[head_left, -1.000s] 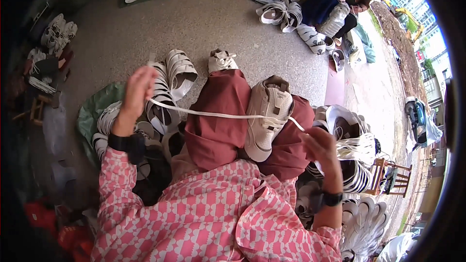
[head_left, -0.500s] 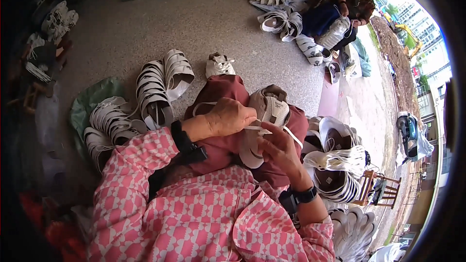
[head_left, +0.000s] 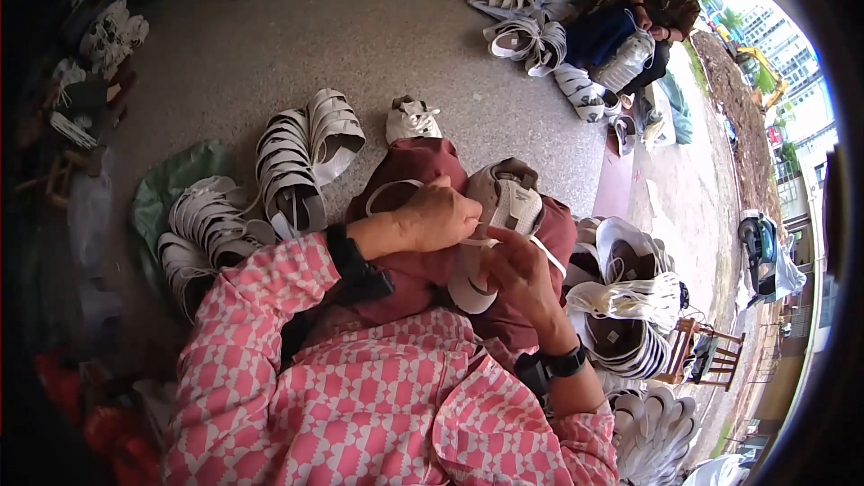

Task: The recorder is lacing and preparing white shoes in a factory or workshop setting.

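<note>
A pale beige and white shoe upper [head_left: 520, 207] lies across my lap, its toe pointing away from me and its pale heel collar [head_left: 471, 297] near my body. My left hand [head_left: 439, 218] is closed, thumb and finger pinching a white shoelace [head_left: 547, 255] over the upper's opening. Close beside it, my right hand [head_left: 524, 277] has its fingers curled together on the same lace at the upper's right edge. One stretch of lace loops over my left knee, and another hangs down past the right hand. Just beyond my knees stands another laced upper [head_left: 414, 121].
Nested stacks of white uppers [head_left: 290, 162] stand left of my knees, some on green cloth [head_left: 180, 182]. At my right are more stacks [head_left: 621, 342], a bundle of white laces [head_left: 634, 295] and a wooden stool [head_left: 715, 351]. A seated person [head_left: 652, 13] handles uppers at the far right.
My left hand has turned and shifted slightly right, nearer the right hand. The right hand's fingers have curled in closer, and the white lace end between them shows less.
</note>
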Demonstrator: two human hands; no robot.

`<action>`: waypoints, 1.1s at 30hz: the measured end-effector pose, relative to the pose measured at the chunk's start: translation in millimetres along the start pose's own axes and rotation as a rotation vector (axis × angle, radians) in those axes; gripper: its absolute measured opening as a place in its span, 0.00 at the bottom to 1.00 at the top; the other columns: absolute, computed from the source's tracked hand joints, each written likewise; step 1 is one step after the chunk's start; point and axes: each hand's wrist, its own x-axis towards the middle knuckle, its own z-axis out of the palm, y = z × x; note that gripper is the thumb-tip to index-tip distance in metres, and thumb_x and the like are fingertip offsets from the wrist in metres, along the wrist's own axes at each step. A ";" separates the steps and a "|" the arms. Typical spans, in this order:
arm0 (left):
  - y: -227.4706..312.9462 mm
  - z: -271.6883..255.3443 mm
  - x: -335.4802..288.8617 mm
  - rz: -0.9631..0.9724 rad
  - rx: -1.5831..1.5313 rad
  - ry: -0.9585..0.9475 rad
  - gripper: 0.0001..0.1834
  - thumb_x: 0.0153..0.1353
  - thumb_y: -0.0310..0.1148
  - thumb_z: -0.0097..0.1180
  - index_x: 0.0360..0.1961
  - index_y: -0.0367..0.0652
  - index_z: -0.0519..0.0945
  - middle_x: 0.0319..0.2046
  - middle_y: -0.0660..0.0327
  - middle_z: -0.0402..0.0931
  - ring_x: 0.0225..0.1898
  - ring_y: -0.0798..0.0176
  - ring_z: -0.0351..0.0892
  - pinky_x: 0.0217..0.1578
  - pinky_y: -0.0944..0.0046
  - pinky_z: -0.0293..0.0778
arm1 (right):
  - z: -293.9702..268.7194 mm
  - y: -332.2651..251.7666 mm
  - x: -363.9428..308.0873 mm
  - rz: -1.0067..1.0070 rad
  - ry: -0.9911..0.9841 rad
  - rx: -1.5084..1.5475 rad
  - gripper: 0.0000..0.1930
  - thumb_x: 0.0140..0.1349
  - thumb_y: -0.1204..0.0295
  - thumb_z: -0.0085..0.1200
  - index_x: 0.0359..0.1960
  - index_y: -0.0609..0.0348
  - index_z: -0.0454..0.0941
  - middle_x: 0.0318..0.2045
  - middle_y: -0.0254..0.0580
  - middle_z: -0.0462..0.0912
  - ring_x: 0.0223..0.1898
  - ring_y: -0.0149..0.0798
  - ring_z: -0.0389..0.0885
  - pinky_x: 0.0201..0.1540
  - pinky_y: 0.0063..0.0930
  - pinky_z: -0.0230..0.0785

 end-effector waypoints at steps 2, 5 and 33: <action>-7.3 -1.2 2.8 0.019 -0.053 0.013 0.09 0.58 0.34 0.51 0.22 0.45 0.76 0.18 0.57 0.75 0.24 0.49 0.74 0.36 0.55 0.68 | 1.0 0.5 1.7 -0.006 0.001 -0.002 0.18 0.67 0.76 0.48 0.56 0.71 0.66 0.26 0.37 0.77 0.25 0.25 0.74 0.28 0.20 0.67; -7.9 -15.6 16.5 -0.102 -0.241 -0.253 0.10 0.56 0.36 0.50 0.22 0.44 0.77 0.23 0.57 0.76 0.27 0.50 0.78 0.33 0.49 0.70 | 0.7 2.1 4.4 -0.011 0.012 -0.005 0.16 0.67 0.76 0.48 0.55 0.72 0.67 0.25 0.37 0.77 0.24 0.25 0.74 0.27 0.19 0.67; -9.7 -20.0 52.8 0.238 -0.261 -0.362 0.14 0.43 0.21 0.62 0.29 0.40 0.69 0.29 0.56 0.71 0.35 0.50 0.76 0.36 0.57 0.71 | -25.5 -0.7 44.0 -0.571 0.120 -0.834 0.08 0.53 0.76 0.60 0.36 0.56 0.81 0.36 0.40 0.80 0.34 0.47 0.81 0.35 0.34 0.73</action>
